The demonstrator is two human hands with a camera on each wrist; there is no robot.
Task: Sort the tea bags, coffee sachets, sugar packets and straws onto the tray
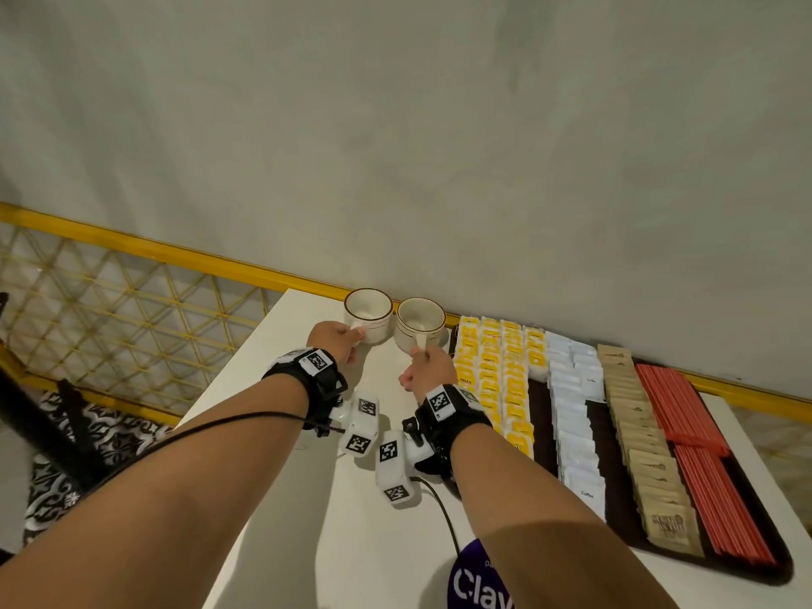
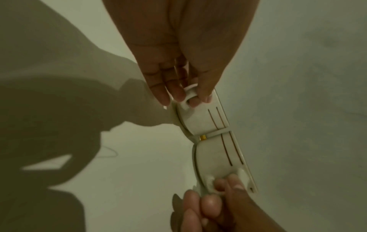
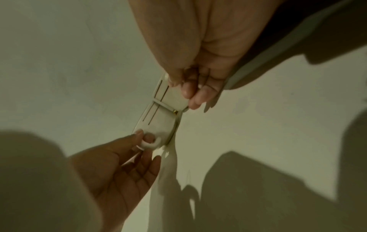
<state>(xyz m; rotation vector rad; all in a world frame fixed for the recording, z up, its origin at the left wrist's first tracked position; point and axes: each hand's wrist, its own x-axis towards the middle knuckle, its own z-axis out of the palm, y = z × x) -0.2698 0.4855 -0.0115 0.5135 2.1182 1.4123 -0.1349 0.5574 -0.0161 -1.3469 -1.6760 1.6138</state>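
Observation:
Two white cups with brown rims stand side by side at the back of the white table. My left hand [image 1: 357,335] pinches the handle of the left cup [image 1: 368,314], with a finger through the loop [image 2: 188,97]. My right hand [image 1: 420,352] grips the handle of the right cup [image 1: 419,327]. To the right lies a dark tray [image 1: 786,569] with rows of yellow tea bags [image 1: 492,371], white coffee sachets [image 1: 571,415], brown sugar packets [image 1: 646,450] and red straws [image 1: 694,432]. In the right wrist view the right cup [image 3: 174,97] touches the left cup [image 3: 158,120].
A grey wall [image 1: 439,147] rises straight behind the cups. A yellow lattice railing [image 1: 132,309] runs along the left and back. A purple round label [image 1: 479,582] and a black cable [image 1: 444,516] lie near the table's front edge.

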